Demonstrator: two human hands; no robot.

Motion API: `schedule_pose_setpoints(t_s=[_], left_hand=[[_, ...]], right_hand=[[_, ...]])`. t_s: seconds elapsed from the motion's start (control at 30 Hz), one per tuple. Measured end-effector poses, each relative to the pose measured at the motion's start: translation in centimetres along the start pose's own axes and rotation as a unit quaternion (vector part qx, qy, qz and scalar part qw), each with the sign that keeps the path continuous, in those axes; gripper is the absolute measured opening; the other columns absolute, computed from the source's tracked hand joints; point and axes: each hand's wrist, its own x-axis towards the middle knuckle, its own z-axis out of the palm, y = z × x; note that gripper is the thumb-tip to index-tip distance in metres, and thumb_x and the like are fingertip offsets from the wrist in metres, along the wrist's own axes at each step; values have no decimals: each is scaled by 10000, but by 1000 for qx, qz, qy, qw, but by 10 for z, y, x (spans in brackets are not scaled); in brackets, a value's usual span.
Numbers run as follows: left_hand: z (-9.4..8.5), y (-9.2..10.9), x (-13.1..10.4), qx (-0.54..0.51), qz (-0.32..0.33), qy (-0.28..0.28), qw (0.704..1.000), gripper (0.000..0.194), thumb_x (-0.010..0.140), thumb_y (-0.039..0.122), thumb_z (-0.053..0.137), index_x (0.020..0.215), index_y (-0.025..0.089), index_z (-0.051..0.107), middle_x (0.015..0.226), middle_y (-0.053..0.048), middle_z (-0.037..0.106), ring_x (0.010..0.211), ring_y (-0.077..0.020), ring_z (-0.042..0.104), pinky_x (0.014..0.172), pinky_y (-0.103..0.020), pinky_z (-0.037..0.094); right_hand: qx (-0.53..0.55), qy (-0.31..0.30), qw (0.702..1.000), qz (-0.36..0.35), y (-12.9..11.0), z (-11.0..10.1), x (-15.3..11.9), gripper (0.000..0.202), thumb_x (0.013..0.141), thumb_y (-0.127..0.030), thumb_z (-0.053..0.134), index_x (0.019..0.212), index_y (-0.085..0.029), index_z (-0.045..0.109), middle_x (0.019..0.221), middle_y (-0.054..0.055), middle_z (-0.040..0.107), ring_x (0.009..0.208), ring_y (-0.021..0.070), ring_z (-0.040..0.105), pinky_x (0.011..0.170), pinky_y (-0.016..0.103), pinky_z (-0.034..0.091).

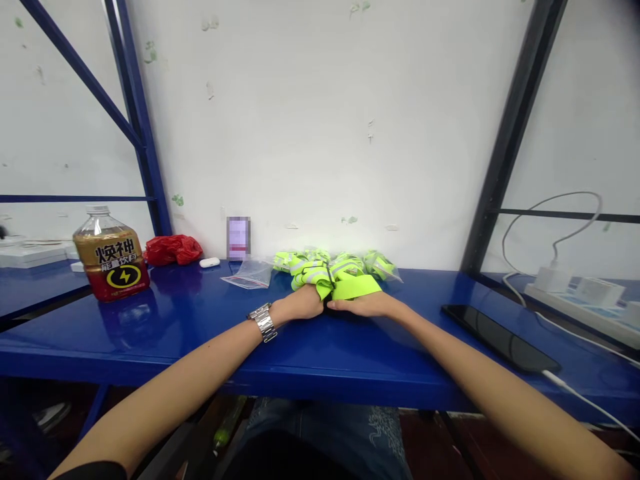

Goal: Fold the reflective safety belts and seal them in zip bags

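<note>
Clamping fingers (pixel 344 305) on neon-yellow straps (pixel 356 287), left hand (pixel 303 304) (watch (pixel 263 323) at wrist) and right hand (pixel 367 305) nearly meet.

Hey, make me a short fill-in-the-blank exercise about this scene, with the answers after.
1. A metal-link band circles the ____ wrist.
2. The left hand and right hand hold neon straps at the ____ table.
3. The crumpled bag beside the bottle is ____.
4. A ____ cable is plugged into the black phone.
Answers: left; blue; red; white.
</note>
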Motion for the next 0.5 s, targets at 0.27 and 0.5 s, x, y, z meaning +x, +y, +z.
schedule_pose_setpoints(t_s=[0.27,0.5], left_hand=[[-5,22,-15,-25,7,-54,998,200,789,335,564,870,226,711,843,-42,720,732,-211,633,716,-262,463],[-3,29,-20,-122,-12,-32,992,263,744,442,669,947,289,735,999,1,733,865,-219,663,784,-242,473]], right_hand=[[-23,62,998,22,-5,7,-8,438,755,-617,628,977,-243,678,981,88,700,903,285,613,843,406,455],[-19,21,999,-17,-3,3,-10,384,766,-630,608,801,-258,695,804,73,695,876,288,616,829,417,463]])
